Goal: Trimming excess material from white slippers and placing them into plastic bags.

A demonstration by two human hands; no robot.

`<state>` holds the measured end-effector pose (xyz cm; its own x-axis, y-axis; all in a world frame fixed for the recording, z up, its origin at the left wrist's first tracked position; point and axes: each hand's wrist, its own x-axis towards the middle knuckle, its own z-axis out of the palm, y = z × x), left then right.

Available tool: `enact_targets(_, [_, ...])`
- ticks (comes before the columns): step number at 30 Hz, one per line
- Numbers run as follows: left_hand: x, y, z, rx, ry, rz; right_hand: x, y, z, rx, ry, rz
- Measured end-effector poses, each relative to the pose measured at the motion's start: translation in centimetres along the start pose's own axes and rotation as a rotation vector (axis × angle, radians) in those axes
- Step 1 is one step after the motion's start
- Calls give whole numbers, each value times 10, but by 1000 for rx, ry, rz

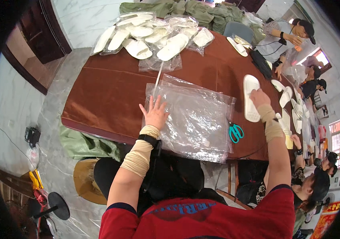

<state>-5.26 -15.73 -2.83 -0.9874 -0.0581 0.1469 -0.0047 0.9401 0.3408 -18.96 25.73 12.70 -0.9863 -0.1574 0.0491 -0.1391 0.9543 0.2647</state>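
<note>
My left hand (156,114) lies with its fingers spread on the left edge of a stack of clear plastic bags (194,123). Over at the right, my right hand (260,98) is closed on a white slipper (251,81), gripping it near the middle; its strap is mostly hidden by the hand. Scissors with teal handles (236,133) lie at the right edge of the bags, their blades out of sight under the plastic. A thin pale strip (159,79) runs from the bags toward a heap of bagged white slippers (174,46) at the far left.
A brown cloth covers the table (106,95). Loose white slippers (286,96) line its right side, where several people sit at work. Beyond the far edge are a grey chair (237,31) and green sacks (202,14). A cardboard box (85,181) stands on the floor at left.
</note>
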Motion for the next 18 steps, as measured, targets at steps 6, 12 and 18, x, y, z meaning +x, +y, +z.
enact_targets(6, [-6,-8,15,43,50,-29,92,-117,-11,40,133,-386])
enact_targets(12, [-4,1,11,65,112,9,151,-283,24,255,52,-684])
enact_targets(18, [-1,6,9,40,88,11,166,-349,49,373,78,-517])
